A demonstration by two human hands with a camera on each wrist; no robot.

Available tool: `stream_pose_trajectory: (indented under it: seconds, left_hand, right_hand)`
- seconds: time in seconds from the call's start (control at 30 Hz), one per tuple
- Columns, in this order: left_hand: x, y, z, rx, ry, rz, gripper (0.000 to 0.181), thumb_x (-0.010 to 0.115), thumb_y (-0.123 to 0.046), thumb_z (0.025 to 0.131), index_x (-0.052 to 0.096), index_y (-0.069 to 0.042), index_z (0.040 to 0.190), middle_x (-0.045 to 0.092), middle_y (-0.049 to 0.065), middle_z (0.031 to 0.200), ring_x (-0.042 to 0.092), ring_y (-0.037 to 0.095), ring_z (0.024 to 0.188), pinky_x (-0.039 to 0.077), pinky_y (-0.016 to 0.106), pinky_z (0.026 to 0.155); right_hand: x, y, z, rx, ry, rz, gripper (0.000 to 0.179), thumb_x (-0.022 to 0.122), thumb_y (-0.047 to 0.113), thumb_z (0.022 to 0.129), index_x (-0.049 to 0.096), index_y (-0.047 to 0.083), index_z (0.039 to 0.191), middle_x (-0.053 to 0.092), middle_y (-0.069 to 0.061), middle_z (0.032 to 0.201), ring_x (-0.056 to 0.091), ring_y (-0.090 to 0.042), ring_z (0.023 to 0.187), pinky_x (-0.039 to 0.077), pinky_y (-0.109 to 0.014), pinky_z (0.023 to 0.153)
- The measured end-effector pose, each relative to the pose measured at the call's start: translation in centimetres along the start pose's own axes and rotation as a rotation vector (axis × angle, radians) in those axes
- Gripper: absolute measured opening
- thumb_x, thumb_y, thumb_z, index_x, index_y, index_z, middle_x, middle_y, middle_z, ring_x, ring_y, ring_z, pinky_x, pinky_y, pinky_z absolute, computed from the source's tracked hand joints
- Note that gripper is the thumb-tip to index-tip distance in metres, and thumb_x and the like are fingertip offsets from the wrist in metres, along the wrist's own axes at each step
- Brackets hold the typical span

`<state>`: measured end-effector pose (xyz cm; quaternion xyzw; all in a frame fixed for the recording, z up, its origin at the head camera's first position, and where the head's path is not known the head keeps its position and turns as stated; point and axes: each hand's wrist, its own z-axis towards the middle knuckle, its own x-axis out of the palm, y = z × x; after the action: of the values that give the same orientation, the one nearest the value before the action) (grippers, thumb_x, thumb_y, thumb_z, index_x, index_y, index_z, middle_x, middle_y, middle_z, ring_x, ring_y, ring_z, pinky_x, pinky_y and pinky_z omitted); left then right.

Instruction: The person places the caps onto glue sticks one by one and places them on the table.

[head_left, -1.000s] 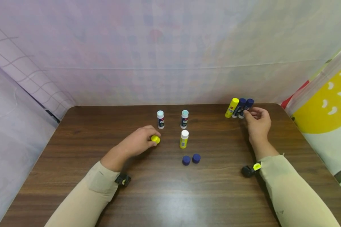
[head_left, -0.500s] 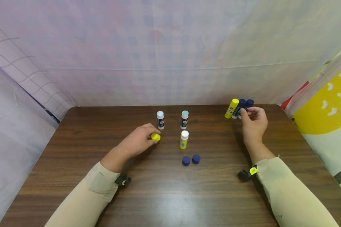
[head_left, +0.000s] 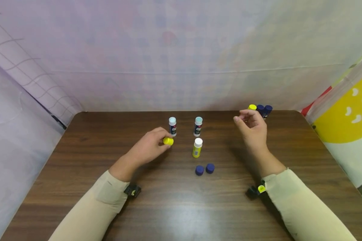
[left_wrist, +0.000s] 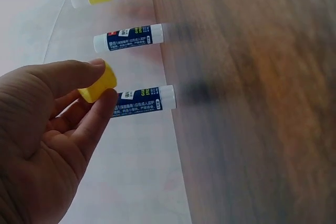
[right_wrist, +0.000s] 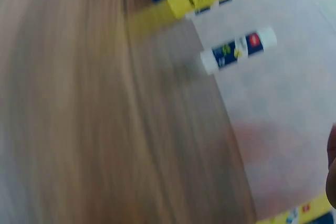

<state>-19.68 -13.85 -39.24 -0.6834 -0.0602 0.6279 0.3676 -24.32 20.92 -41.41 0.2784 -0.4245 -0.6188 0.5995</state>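
My left hand [head_left: 146, 147] pinches a yellow glue stick cap [head_left: 169, 141] between thumb and fingers, just above the table. Close behind it stands an uncapped navy glue stick [head_left: 173, 129], with a second navy stick [head_left: 197, 128] to its right. An uncapped yellow glue stick [head_left: 196, 151] stands upright in front of that second one. The right hand [head_left: 254, 134] hovers with loosely bent fingers, and nothing shows in its grasp. Beyond it, partly hidden by the fingers, are a yellow-capped stick [head_left: 252, 107] and two navy-capped sticks [head_left: 267, 109].
Two navy caps [head_left: 199, 170] lie side by side on the brown wooden table [head_left: 175, 207], nearer me than the sticks. A pale cloth [head_left: 169, 67] hangs along the table's back edge. Another cloth with a yellow print [head_left: 344, 124] hangs at the right.
My right hand has come away from the capped sticks and moved left. The left hand has raised the yellow cap slightly and tilted it. The standing sticks and navy caps stay in place.
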Motion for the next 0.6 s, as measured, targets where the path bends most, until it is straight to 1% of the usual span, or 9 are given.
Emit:
stream_pose_trajectory:
  seconds: [0.03,0.13,0.17,0.23,0.27,0.3,0.47,0.53,0.6]
  left_hand:
    - [0.0,0.0,0.0,0.003,-0.004,-0.004,0.032,0.074,-0.01,0.097,0.07,-0.005,0.128,0.066,0.006,0.125,0.065,0.02,0.108,0.06,0.037,0.095]
    - [0.0,-0.1,0.1,0.017,-0.022,-0.025,0.032,0.074,-0.009,0.096,0.07,-0.004,0.127,0.065,0.007,0.125,0.066,0.021,0.11,0.061,0.036,0.095]
    - [0.0,-0.1,0.1,0.022,-0.029,-0.031,0.031,0.074,-0.008,0.096,0.07,-0.004,0.127,0.065,0.007,0.125,0.067,0.021,0.111,0.061,0.036,0.095]
    - [0.0,-0.1,0.1,0.039,-0.048,-0.034,0.03,0.075,-0.008,0.096,0.071,-0.004,0.126,0.066,0.007,0.125,0.067,0.022,0.111,0.062,0.035,0.095]
    - [0.0,-0.1,0.1,0.047,-0.058,-0.033,0.031,0.075,-0.008,0.096,0.071,-0.004,0.126,0.066,0.008,0.124,0.067,0.022,0.11,0.062,0.036,0.094]
    - [0.0,-0.1,0.1,0.056,-0.069,-0.028,0.031,0.075,-0.008,0.096,0.071,-0.004,0.126,0.066,0.008,0.125,0.067,0.022,0.11,0.062,0.036,0.094]
    - [0.1,0.0,0.0,0.112,-0.143,-0.023,0.03,0.076,-0.011,0.096,0.072,-0.006,0.125,0.066,0.007,0.126,0.067,0.022,0.111,0.061,0.036,0.094]
    - [0.0,-0.1,0.0,0.133,-0.174,-0.039,0.029,0.077,-0.01,0.095,0.072,-0.005,0.123,0.067,0.008,0.125,0.067,0.022,0.111,0.061,0.036,0.094]
    - [0.0,-0.2,-0.1,0.148,-0.197,-0.057,0.029,0.078,-0.008,0.093,0.072,-0.005,0.121,0.067,0.008,0.124,0.068,0.022,0.111,0.061,0.035,0.093]
  right_hand:
    - [0.4,0.2,-0.1,0.0,0.034,0.011,0.022,0.07,-0.013,0.09,0.067,-0.004,0.11,0.067,0.002,0.09,0.062,-0.01,0.086,0.053,-0.016,0.074]
    - [1.4,0.9,-0.5,0.017,0.111,0.029,0.025,0.068,-0.016,0.09,0.067,-0.005,0.113,0.068,0.001,0.091,0.063,-0.011,0.086,0.054,-0.017,0.074]
    - [1.8,1.1,-0.6,0.023,0.13,0.024,0.026,0.067,-0.016,0.09,0.067,-0.003,0.113,0.068,0.002,0.092,0.063,-0.01,0.087,0.054,-0.017,0.074]
    - [2.4,1.3,-0.8,0.036,0.166,0.006,0.027,0.067,-0.016,0.091,0.066,-0.004,0.115,0.069,0.002,0.095,0.063,-0.009,0.088,0.055,-0.017,0.075]
    - [2.6,1.4,-0.9,0.043,0.185,-0.01,0.028,0.067,-0.015,0.091,0.067,-0.001,0.115,0.069,0.001,0.096,0.063,-0.009,0.089,0.056,-0.017,0.076]
    - [2.9,1.4,-1.0,0.05,0.207,-0.023,0.029,0.067,-0.015,0.091,0.066,0.0,0.116,0.069,0.0,0.098,0.064,-0.008,0.089,0.056,-0.017,0.077]
    - [3.8,1.6,-1.6,0.085,0.363,-0.069,0.038,0.069,-0.011,0.092,0.065,0.008,0.125,0.069,-0.001,0.108,0.067,-0.01,0.097,0.059,-0.019,0.082]
    - [4.1,1.6,-1.8,0.112,0.427,-0.056,0.042,0.069,-0.01,0.092,0.064,0.008,0.129,0.069,-0.001,0.112,0.069,-0.013,0.1,0.06,-0.021,0.085]
    - [4.3,1.3,-2.0,0.147,0.475,-0.03,0.045,0.07,-0.01,0.092,0.062,0.009,0.132,0.069,-0.004,0.116,0.07,-0.015,0.105,0.061,-0.023,0.088]
